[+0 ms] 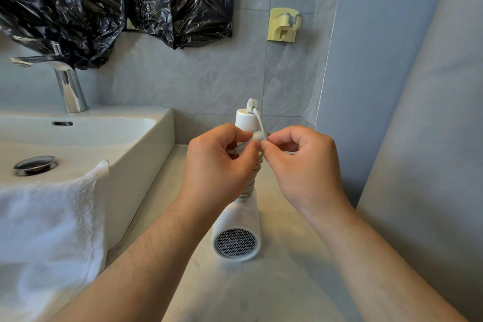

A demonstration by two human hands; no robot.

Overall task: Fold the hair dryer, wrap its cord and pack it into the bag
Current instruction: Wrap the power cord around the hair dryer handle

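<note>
White plastic, the hair dryer [236, 219] lies at the lower centre of the frame on a pale stone counter [282, 285], its round mesh grille facing the camera and its handle pointing away toward the tiled wall. The cord [249, 185] is wound in tight coils around the handle, and a loose length curves down from the handle's far end to the hands. The left hand [217, 165], just left of the handle, has its fingers curled and pinches a thicker white piece of the cord between thumb and forefinger. The right hand [303, 167], just right of it, is also curled, its thumb and forefinger tips pinching the cord where it meets the left hand's grip. At left a white sink [146, 138] sits beside the dryer, with a white towel [47, 230] draped over its front edge and a chrome faucet [69, 83] behind. Black plastic sheeting [78, 8] hangs at the upper left, and a yellow wall holder [283, 25] is stuck at the upper centre.
</note>
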